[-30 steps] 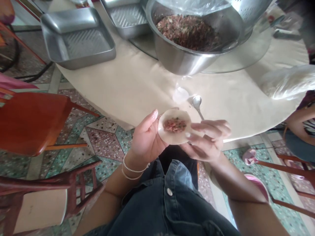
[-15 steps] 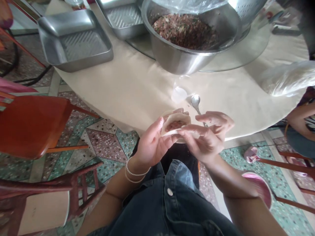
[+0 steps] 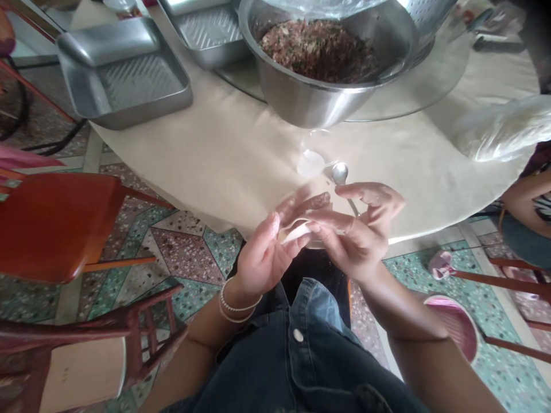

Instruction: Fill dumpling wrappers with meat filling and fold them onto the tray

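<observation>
My left hand (image 3: 264, 252) and my right hand (image 3: 359, 232) meet just in front of the table edge, both pinching a pale dumpling wrapper (image 3: 293, 232) folded over its meat filling. The filling is hidden inside the fold. A steel spoon (image 3: 341, 175) and a small round wrapper (image 3: 310, 163) lie on the table just beyond my fingers. Further back stands a large steel bowl (image 3: 310, 100) holding minced meat filling (image 3: 321, 49).
Two empty steel trays (image 3: 124, 77) (image 3: 206, 31) sit at the table's back left. A plastic bag (image 3: 503, 135) lies at the right edge. Red wooden chairs (image 3: 55, 223) stand on the left. Another person's arm (image 3: 523, 201) shows at far right.
The wrapper lay open and flat on my left fingers with the filling showing. Both hands have since folded it shut and closed on its edge.
</observation>
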